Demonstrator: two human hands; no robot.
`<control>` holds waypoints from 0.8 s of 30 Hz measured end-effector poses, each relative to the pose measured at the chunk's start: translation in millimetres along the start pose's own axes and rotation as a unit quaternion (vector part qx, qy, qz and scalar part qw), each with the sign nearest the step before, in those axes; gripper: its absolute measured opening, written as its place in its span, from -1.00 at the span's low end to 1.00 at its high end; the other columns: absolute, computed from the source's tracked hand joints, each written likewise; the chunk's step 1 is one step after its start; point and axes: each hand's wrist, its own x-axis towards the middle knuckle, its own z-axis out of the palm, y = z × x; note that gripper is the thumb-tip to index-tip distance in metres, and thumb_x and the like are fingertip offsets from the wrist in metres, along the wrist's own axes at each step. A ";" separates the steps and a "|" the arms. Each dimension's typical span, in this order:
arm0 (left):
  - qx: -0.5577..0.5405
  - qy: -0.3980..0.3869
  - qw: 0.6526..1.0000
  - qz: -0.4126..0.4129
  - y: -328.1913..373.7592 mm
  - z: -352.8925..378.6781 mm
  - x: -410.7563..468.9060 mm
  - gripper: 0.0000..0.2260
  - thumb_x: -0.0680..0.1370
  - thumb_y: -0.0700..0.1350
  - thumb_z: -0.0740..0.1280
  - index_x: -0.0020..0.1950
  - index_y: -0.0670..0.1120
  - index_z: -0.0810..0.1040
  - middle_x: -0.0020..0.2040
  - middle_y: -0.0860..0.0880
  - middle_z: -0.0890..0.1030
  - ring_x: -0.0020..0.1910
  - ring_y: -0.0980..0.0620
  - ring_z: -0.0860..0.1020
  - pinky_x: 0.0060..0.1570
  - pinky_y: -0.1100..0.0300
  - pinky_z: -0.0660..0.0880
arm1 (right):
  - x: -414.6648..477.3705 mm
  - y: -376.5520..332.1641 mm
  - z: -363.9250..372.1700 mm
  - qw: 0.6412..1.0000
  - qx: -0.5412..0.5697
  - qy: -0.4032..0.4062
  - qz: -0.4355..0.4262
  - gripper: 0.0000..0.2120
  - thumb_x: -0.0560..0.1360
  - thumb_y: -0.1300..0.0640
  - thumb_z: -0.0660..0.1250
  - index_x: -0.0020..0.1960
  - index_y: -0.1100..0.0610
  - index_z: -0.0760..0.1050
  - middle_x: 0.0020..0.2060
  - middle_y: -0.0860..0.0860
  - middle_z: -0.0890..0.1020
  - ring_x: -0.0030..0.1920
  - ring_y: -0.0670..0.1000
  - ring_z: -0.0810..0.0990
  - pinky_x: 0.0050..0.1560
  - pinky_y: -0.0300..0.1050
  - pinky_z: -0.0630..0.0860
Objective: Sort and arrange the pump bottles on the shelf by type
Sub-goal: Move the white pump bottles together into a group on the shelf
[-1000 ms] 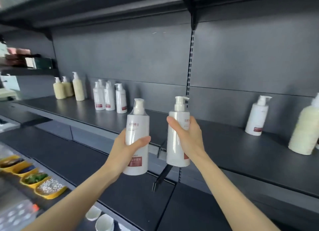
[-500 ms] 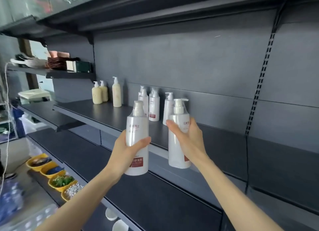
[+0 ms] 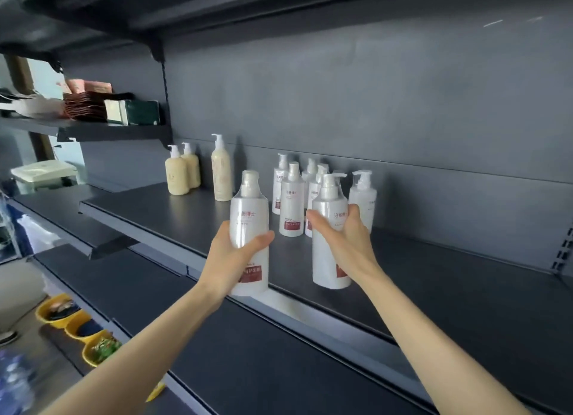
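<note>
The left hand (image 3: 231,253) wraps a glossy white plastic pump bottle (image 3: 249,216) at the front edge of the dark metal shelf (image 3: 434,275), the right hand (image 3: 344,244) clasps a twin bottle (image 3: 328,228) just inside that edge, with matching bottles (image 3: 291,207) toward the shelf's back; both look slick, rigid and likely weighty, best gripped mid-body.

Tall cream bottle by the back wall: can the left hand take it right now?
Probably not yet: the left hand grips a white bottle. The shelf towards the tall cream bottle looks bare, so nothing else blocks it.
</note>
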 end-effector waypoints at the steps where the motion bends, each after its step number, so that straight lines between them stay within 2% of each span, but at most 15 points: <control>1: -0.005 -0.008 1.000 -0.001 -3.3 -1.8 14.3 -0.66 0.41 0.02 0.47 0.10 0.01 0.45 0.00 -0.02 0.60 -0.05 0.04 0.61 -0.15 0.17 0.51 | 8.7 1.9 1.9 1.000 -0.005 0.006 0.003 -0.52 0.43 -0.19 0.38 0.15 0.09 0.32 -0.09 -0.12 0.56 -0.09 -0.16 0.56 -0.21 -0.22 0.42; 5: -0.023 -0.051 0.998 0.002 -19.1 -4.1 68.9 -0.52 0.30 0.08 0.48 0.15 -0.01 0.45 0.00 -0.02 0.61 -0.02 0.02 0.61 -0.10 0.14 0.53 | 37.7 11.1 9.8 0.999 -0.024 0.045 0.017 -0.53 0.42 -0.16 0.41 0.13 0.07 0.31 -0.08 -0.14 0.57 -0.07 -0.18 0.55 -0.17 -0.24 0.43; 9: -0.025 -0.098 0.995 0.017 -36.6 -3.3 119.4 -0.61 0.40 -0.05 0.48 0.16 0.00 0.45 0.02 0.01 0.61 -0.03 0.07 0.60 -0.13 0.19 0.50 | 59.2 19.9 24.7 0.995 -0.045 0.087 0.035 -0.52 0.42 -0.13 0.42 0.15 0.08 0.30 -0.07 -0.12 0.57 -0.08 -0.19 0.54 -0.18 -0.24 0.43; 14: -0.025 -0.147 0.988 0.031 -53.1 -14.8 177.0 -0.62 0.38 -0.15 0.51 0.10 0.01 0.44 0.00 0.02 0.61 -0.03 0.09 0.60 -0.14 0.21 0.50 | 81.5 24.9 46.2 0.985 -0.077 0.141 0.060 -0.47 0.39 -0.13 0.45 0.17 0.08 0.30 -0.03 -0.13 0.57 0.01 -0.11 0.57 -0.01 -0.10 0.48; 19: -0.006 -0.210 0.977 0.041 -69.5 -16.3 219.7 -0.57 0.34 -0.15 0.54 0.08 -0.01 0.41 -0.03 0.04 0.60 -0.06 0.09 0.61 -0.18 0.23 0.50 | 87.5 29.9 71.7 0.975 -0.101 0.188 0.068 -0.48 0.39 -0.12 0.45 0.17 0.06 0.28 -0.07 -0.19 0.54 -0.07 -0.24 0.52 -0.20 -0.29 0.42; 24: -0.014 -0.263 0.963 0.057 -81.5 -2.5 241.8 -0.48 0.33 -0.15 0.55 0.19 0.02 0.38 0.02 0.08 0.59 -0.02 0.14 0.59 -0.15 0.26 0.50 | 92.5 34.4 83.0 0.962 -0.111 0.242 0.067 -0.47 0.38 -0.08 0.47 0.17 0.05 0.27 -0.04 -0.17 0.53 -0.04 -0.19 0.54 -0.14 -0.26 0.47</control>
